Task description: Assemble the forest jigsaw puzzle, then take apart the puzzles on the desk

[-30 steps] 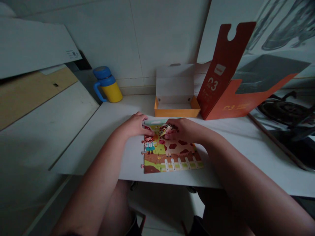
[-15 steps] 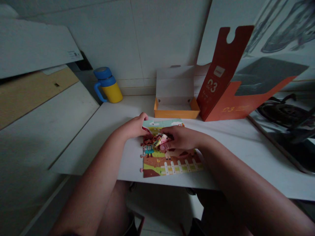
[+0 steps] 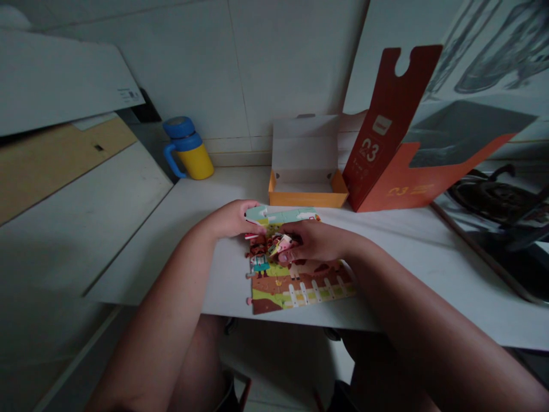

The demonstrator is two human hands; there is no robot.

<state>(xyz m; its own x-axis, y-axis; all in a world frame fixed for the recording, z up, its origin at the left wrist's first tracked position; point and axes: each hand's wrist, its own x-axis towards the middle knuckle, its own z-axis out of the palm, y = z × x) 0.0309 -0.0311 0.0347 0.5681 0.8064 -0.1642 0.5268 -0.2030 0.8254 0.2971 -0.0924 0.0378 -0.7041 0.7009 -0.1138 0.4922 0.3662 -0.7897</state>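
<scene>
A farm-scene jigsaw puzzle [image 3: 278, 289] lies partly joined on the white table, with a cow, a fence and a small figure printed on it; tabs stick out along its left edge. At its upper left corner my left hand [image 3: 235, 218] pinches puzzle pieces [image 3: 256, 214] between thumb and fingers, slightly out of line with the pieces beside them. My right hand [image 3: 311, 239] hovers over the middle of the picture, closed on several loose puzzle pieces [image 3: 279, 245]. The cow is mostly hidden beneath it.
Behind the puzzle stands an open orange box [image 3: 307, 198] with its white lid raised. A tall red-orange carton [image 3: 398, 177] is to its right, near a black object [image 3: 501, 200]. A blue and yellow mug [image 3: 195, 154] stands back left, beside stacked boards [image 3: 68, 149].
My right hand came down and left over the puzzle, then held still with its pieces. My left hand shifted slightly, pulling the upper left corner pieces leftward out of line.
</scene>
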